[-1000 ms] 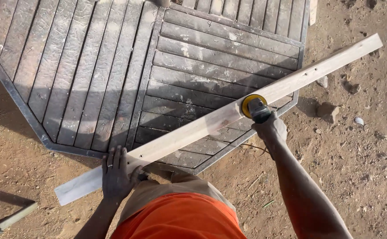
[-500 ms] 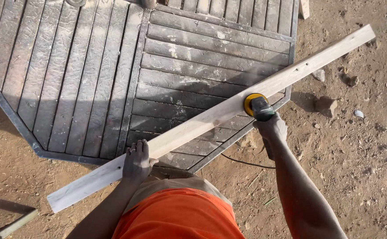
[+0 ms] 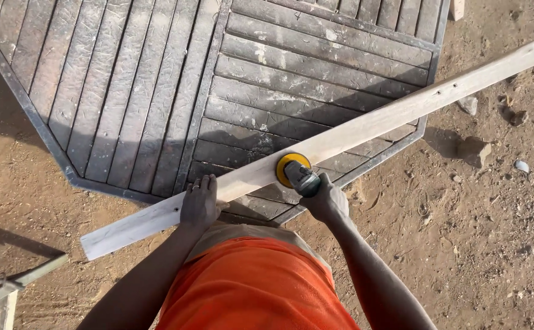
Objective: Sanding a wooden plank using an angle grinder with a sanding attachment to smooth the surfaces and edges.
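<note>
A long pale wooden plank [image 3: 364,125] lies slanted across a dark slatted octagonal wooden panel [image 3: 157,85] on the ground, rising from lower left to upper right. My left hand [image 3: 199,201] presses flat on the plank near its lower left part, fingers spread over its edge. My right hand [image 3: 325,198] grips a small power sander with a yellow disc [image 3: 292,166]. The disc rests against the plank's near edge, about a hand's width right of my left hand. My orange garment fills the bottom middle.
Bare sandy dirt surrounds the panel, with stones [image 3: 473,150] and small pebbles at the right. A grey metal frame piece [image 3: 10,284] pokes in at the bottom left. Another bit of pale wood [image 3: 457,8] shows at the top right.
The sander has slid down the plank toward the lower left. My left hand has shifted up the plank toward the right, so both hands are closer together.
</note>
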